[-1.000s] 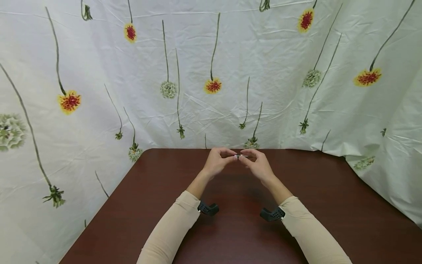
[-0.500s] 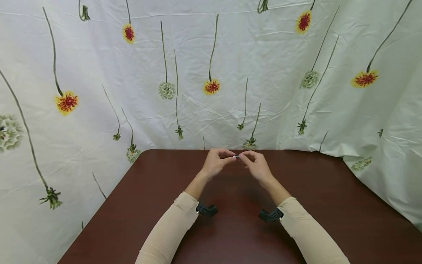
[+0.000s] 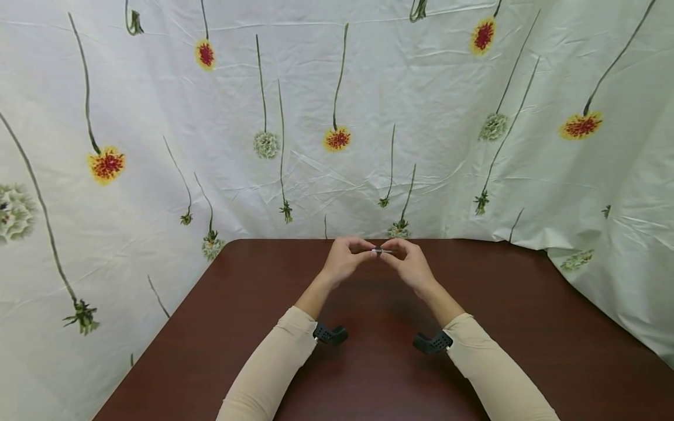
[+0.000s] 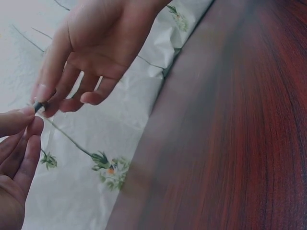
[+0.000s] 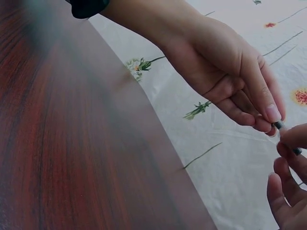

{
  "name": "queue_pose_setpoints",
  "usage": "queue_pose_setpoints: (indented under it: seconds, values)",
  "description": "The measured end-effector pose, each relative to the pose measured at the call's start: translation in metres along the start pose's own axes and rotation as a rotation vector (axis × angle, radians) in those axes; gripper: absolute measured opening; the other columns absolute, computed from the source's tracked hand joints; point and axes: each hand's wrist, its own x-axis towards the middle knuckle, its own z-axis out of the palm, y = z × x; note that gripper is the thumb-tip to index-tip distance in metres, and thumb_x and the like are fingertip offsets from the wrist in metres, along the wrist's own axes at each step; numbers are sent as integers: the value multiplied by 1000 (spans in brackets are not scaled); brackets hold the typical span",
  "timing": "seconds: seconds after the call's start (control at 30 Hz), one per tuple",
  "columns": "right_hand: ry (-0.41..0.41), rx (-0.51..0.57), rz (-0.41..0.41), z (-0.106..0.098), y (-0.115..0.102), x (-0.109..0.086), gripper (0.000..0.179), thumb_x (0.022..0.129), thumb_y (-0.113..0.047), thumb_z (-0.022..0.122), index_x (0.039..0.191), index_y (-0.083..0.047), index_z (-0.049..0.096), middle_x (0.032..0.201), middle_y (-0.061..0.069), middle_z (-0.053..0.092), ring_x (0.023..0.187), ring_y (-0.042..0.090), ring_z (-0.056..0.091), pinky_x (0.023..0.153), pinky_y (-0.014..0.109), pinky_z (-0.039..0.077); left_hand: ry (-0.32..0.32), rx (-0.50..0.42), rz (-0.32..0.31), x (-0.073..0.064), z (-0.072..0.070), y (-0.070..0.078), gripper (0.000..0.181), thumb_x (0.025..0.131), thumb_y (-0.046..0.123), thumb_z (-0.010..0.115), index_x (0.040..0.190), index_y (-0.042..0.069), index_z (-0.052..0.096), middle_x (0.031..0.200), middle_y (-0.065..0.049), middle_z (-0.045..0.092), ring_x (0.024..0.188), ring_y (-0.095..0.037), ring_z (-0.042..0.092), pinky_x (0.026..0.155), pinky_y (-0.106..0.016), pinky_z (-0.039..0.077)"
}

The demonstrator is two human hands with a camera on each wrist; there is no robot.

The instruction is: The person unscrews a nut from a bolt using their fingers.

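Observation:
A small dark threaded bolt (image 3: 387, 251) spans the gap between the two hands, held up above the far part of the table. My left hand (image 3: 341, 262) pinches one end between thumb and fingertips. From the other side, the thumb and index finger of my right hand (image 3: 413, 266) pinch the bolt. In the right wrist view, thread on the bolt (image 5: 278, 124) shows between the two thumbs, and a dark end sticks out past the right fingers. Fingertips cover part of it in the left wrist view, where the right hand (image 4: 103, 43) reaches in from above.
The dark reddish-brown wooden table (image 3: 358, 362) lies beneath both forearms. Behind it hangs a white cloth (image 3: 337, 187) printed with flowers, which also falls along the left and right sides. Each wrist wears a black strap (image 3: 330, 335).
The right thumb and index finger closed over the bolt half a second ago and now stand slightly more apart, with more of it showing. The left hand keeps its pinch.

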Motion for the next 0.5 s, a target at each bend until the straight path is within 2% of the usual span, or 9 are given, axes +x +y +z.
queue_pose_setpoints:
  seconds: [0.1,0.17,0.33,0.4,0.5]
  values:
    - [-1,-3,-15,1,0,0,35,99,-9,72,132,-1,64,126,18,64,113,35,62,90,47,53,0,14,1,-1,-1,0,14,92,6,80,105,1,80,104,-7,76,100,-22,72,83,-38,57]
    - [-1,-3,-8,1,0,0,38,100,-14,72,135,-3,63,128,18,64,114,36,62,90,48,54,6,25,6,-1,-2,0,13,92,8,80,104,4,80,104,-5,76,100,-21,71,82,-38,57]
    - [-14,-13,34,1,-1,-1,32,105,-24,65,127,-1,68,120,19,68,111,38,65,91,55,54,9,24,19,-1,-2,-1,13,92,9,81,104,4,81,103,-5,76,99,-21,71,81,-38,57]
    - [-18,-7,31,1,-1,-1,28,105,-21,65,124,0,69,119,21,69,109,39,65,91,57,53,7,16,22,-1,-1,0,13,92,8,81,104,3,81,103,-6,76,98,-22,71,80,-38,58]
    - [-18,-10,6,1,-1,-2,27,103,-11,67,128,1,66,124,21,67,110,39,64,90,56,53,5,2,20,-1,0,1,13,92,8,81,104,2,81,103,-7,76,97,-23,72,80,-37,58]
